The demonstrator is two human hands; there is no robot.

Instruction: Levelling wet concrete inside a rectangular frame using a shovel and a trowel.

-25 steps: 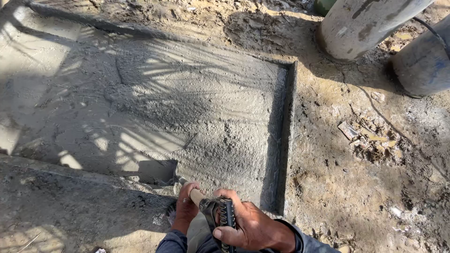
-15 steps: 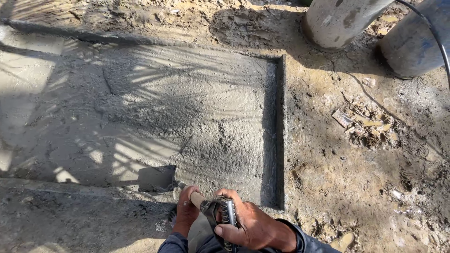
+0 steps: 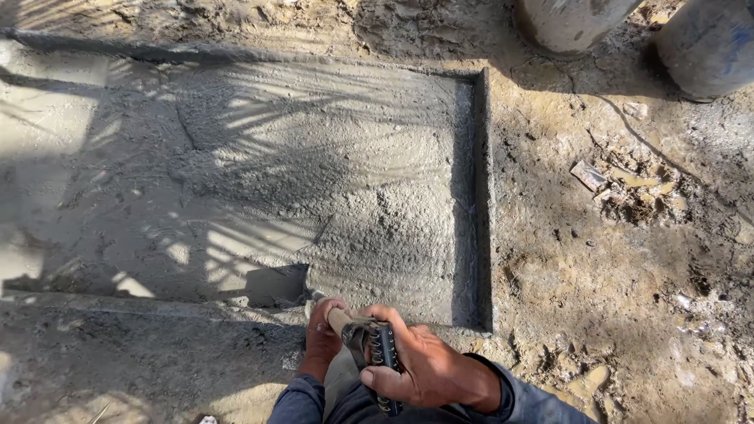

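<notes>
I see my right hand (image 3: 424, 369) closed around a dark ribbed tool handle (image 3: 382, 353) at the bottom edge of view, and my left hand (image 3: 322, 334) wrapped on the pale wooden shaft (image 3: 338, 318) just beyond it, both at the near rim of a wet grey concrete slab (image 3: 314, 180). A raised form edge (image 3: 481, 196) bounds the slab's right side; muddy ground (image 3: 628, 275) and two grey cylinders (image 3: 573, 20) lie beyond
</notes>
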